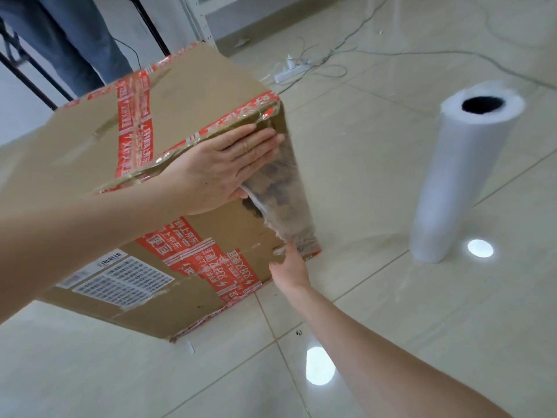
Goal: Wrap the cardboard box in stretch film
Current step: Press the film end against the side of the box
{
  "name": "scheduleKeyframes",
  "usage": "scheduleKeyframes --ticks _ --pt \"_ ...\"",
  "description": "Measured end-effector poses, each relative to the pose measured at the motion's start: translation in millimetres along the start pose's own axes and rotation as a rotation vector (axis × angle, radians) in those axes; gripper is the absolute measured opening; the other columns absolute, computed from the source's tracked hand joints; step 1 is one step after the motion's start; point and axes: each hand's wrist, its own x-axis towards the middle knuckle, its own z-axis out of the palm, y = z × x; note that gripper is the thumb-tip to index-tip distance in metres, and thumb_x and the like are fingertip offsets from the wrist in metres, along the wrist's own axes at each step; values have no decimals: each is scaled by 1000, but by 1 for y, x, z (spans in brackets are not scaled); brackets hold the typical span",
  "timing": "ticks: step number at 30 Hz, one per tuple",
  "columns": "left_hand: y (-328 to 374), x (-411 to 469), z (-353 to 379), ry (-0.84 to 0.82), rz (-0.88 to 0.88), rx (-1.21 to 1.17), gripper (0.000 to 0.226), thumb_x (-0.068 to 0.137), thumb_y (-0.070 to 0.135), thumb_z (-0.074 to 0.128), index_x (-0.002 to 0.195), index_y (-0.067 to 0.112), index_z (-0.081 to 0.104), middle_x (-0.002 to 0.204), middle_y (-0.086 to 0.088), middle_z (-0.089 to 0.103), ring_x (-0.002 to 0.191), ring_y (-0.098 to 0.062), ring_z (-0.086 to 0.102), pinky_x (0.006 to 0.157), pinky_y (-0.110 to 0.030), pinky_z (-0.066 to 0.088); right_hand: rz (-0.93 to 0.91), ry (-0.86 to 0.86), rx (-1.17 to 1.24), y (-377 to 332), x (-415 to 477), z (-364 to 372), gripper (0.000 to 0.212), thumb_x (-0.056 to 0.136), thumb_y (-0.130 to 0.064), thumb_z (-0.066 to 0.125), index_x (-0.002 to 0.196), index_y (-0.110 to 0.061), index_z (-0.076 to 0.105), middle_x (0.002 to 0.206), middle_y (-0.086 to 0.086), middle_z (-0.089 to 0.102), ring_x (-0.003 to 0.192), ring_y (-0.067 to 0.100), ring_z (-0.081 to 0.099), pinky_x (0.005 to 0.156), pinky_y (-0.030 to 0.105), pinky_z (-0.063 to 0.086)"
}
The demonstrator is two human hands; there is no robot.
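Cardboard box (187, 116), brown and crossed with red printed tape, is sitting on the tiled floor (376, 191), with crinkled stretch film (280, 191) clinging over its right-hand corner. The left hand (229, 164) is pressing the film flat, fingers straight and together. The right hand (289, 267) is touching the film's lower edge; whether it is pinching, I cannot tell.

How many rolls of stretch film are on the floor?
1. The stretch film roll stands upright on the floor, right of the cardboard box and apart from it. Another could be hidden behind the box.
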Motion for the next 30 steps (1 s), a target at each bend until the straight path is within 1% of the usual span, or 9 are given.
scheduleKeyframes --ticks 4,9,13,16,18,22,23,25,30 --pt "1 -3 -3 -12 -5 -26 74 95 47 -3 143 -5 -25 151 -23 -27 142 -32 -22 118 -42 -14 -40 57 -30 -3 -2 -10 54 92 -7 53 142 -12 34 144 6 43 128 25 47 103 32 38" --pt "-1 -7 -8 -11 -27 -24 73 95 45 -4 142 -6 -27 149 -24 -30 142 -33 -22 114 -43 -18 -109 209 -45 -3 -3 -24 42 91 -10 53 132 -16 47 132 2 51 110 19 57 91 31 47" --pt "3 -14 -9 25 -39 -60 73 94 41 4 147 -5 -16 154 -25 -16 145 -34 -12 120 -44 -6 -148 214 -40 -10 -4 -33 39 90 -6 51 128 -16 49 127 3 51 106 20 57 89 31 48" --pt "8 -22 -18 7 -52 -70 74 93 40 5 146 -6 -18 152 -28 -21 144 -36 -16 119 -45 -9 -161 195 -52 -14 -5 -36 38 91 -6 48 128 -17 49 127 4 49 104 20 57 86 29 45" --pt "18 -22 -25 1 -19 -94 74 93 40 6 145 -6 -20 151 -27 -24 142 -36 -21 116 -45 -15 -158 190 -53 -13 -5 -36 39 91 -6 48 128 -17 49 128 4 49 106 20 57 88 30 45" --pt "38 -13 -28 54 57 -231 69 95 36 22 149 0 -1 156 -19 -7 145 -30 -10 118 -45 -10 -124 184 -56 -3 -3 -37 41 91 -4 45 130 -16 49 133 5 47 113 22 54 89 27 42" --pt "46 -9 -29 35 85 -279 68 96 35 21 149 2 -4 156 -17 -11 144 -29 -14 118 -45 -13 -103 194 -46 1 -2 -38 40 91 -4 45 129 -16 50 133 5 48 114 22 54 90 27 41" --pt "68 0 -31 -95 159 -295 66 100 35 19 148 4 -16 154 -15 -22 140 -27 -25 113 -44 -21 -60 218 -4 9 -1 -40 37 92 -6 44 127 -14 52 134 8 50 117 24 54 95 29 40" --pt "132 29 -8 -156 248 -287 65 101 30 20 149 3 -14 156 -15 -19 145 -28 -18 109 -45 -24 6 279 -19 28 7 -45 38 91 -6 40 125 -16 53 128 10 51 110 29 56 94 32 42"
